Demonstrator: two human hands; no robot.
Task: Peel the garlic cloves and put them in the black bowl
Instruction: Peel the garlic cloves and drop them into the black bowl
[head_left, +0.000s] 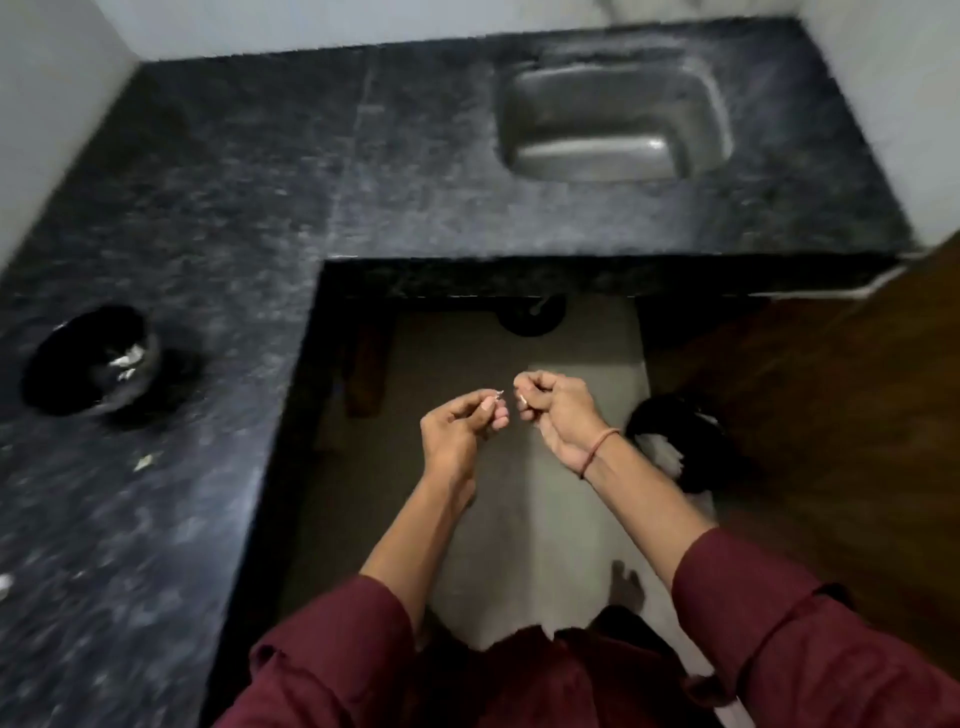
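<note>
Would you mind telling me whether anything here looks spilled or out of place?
A pale scrap lies loose on the counter, outside the black bowl; too blurred to identify. The left hand and right hand pinch small garlic bits over the floor, not the counter, so peel may drop there.

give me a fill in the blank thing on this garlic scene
1. The bowl sits on the counter to the person's ____.
2. Set into the far counter is a steel ____.
3. A red band circles the ____ wrist.
4. The left hand and right hand each pinch a garlic bit over the ____.
Missing: left; sink; right; floor.
</note>
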